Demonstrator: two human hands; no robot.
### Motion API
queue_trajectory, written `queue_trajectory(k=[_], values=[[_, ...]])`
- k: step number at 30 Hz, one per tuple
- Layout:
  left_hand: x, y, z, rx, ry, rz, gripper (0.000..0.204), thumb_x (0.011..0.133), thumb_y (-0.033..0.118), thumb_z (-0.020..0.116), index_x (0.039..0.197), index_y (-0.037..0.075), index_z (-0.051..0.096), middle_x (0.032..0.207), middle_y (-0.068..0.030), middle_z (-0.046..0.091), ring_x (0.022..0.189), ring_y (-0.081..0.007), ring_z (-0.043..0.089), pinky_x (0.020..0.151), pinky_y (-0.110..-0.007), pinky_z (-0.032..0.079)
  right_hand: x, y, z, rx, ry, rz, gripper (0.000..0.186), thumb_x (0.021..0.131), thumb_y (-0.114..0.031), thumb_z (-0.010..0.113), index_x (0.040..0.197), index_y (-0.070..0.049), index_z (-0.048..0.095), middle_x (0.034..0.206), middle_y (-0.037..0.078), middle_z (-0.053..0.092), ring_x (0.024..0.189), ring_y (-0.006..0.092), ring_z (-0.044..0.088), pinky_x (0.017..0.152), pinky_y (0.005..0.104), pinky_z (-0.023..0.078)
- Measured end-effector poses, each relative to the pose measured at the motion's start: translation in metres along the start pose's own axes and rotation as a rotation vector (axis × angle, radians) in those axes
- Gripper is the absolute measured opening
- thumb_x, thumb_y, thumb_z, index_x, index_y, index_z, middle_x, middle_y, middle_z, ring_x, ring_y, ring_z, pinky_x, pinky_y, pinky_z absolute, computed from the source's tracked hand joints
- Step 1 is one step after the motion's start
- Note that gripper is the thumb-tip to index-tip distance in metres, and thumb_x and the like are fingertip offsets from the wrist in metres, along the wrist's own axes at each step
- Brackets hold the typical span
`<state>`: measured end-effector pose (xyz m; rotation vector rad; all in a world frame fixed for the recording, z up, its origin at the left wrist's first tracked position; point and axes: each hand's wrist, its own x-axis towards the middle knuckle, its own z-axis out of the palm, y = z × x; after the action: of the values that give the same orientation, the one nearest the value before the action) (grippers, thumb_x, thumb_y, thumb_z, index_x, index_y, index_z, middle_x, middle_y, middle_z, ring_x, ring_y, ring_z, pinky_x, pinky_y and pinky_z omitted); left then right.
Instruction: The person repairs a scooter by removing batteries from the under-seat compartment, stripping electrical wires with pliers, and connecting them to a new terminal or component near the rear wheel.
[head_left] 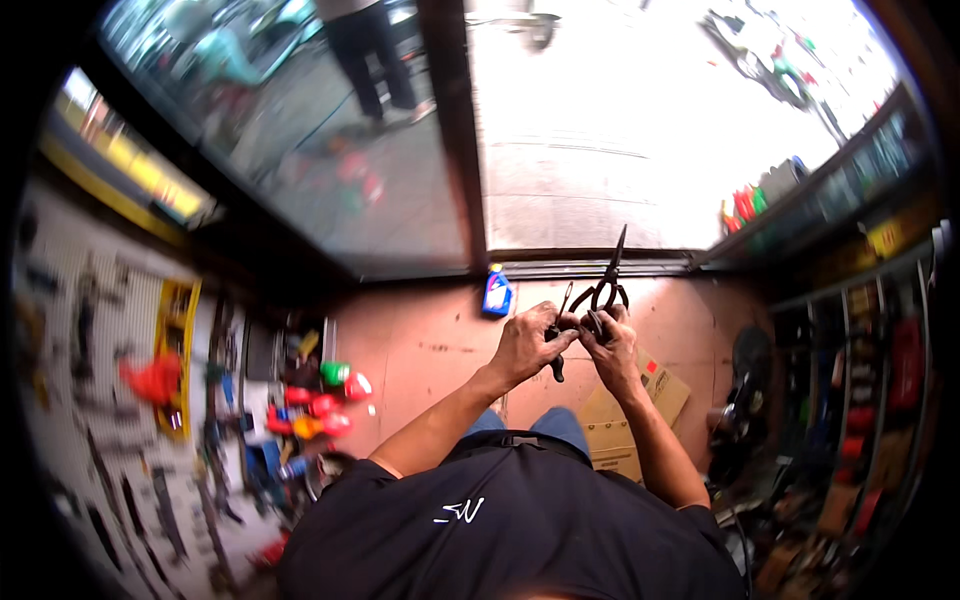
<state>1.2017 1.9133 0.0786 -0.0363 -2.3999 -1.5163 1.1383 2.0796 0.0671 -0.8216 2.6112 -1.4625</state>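
Note:
My left hand [528, 345] is closed on a slim dark hand tool. Its thin tip [568, 290] sticks up past the fingers, and a dark rounded end shows below; I cannot make out its exact kind. Close beside it, my right hand [615, 355] grips long-nose pliers [618, 258] by the handles. The closed jaws point up and away from me, while the handles spread apart in a loop. Fingertips of both hands nearly meet in front of my body. They hide most of the tool grips and whatever small part may lie between them.
A blue bottle [497, 292] stands by the door sill. Flattened cardboard [650, 400] lies on the reddish floor. Tools hang on the left wall panel [140, 400], with red and green containers [325, 400] below. Loaded shelves [880, 390] line the right. Beyond the glass, a person's legs [370, 60] show.

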Motion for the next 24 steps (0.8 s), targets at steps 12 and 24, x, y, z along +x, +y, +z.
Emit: queue_trajectory(k=[12, 24], values=[[0.282, -0.042, 0.132, -0.176, -0.307, -0.131, 0.025, 0.083, 0.020, 0.066, 0.095, -0.002, 0.065, 0.079, -0.0086, 0.066, 0.071, -0.0141, 0.065, 0.062, -0.029, 0.050, 0.181, 0.169, -0.109, 0.169, 0.155, 0.310, 0.027, 0.079, -0.024, 0.071, 0.098, -0.005, 0.066, 0.093, 0.015, 0.053, 0.083, 0.0287, 0.058, 0.072, 0.0370, 0.046], [0.526, -0.117, 0.110, 0.224, -0.004, -0.076, 0.021, 0.078, 0.018, 0.067, 0.094, 0.003, 0.068, 0.083, -0.0146, 0.064, 0.080, -0.0315, 0.064, 0.071, -0.037, 0.050, 0.493, 0.245, -0.123, 0.108, -0.154, 0.040, 0.029, 0.077, -0.020, 0.071, 0.097, 0.000, 0.063, 0.094, 0.018, 0.053, 0.084, 0.0331, 0.057, 0.072, 0.0386, 0.046]])
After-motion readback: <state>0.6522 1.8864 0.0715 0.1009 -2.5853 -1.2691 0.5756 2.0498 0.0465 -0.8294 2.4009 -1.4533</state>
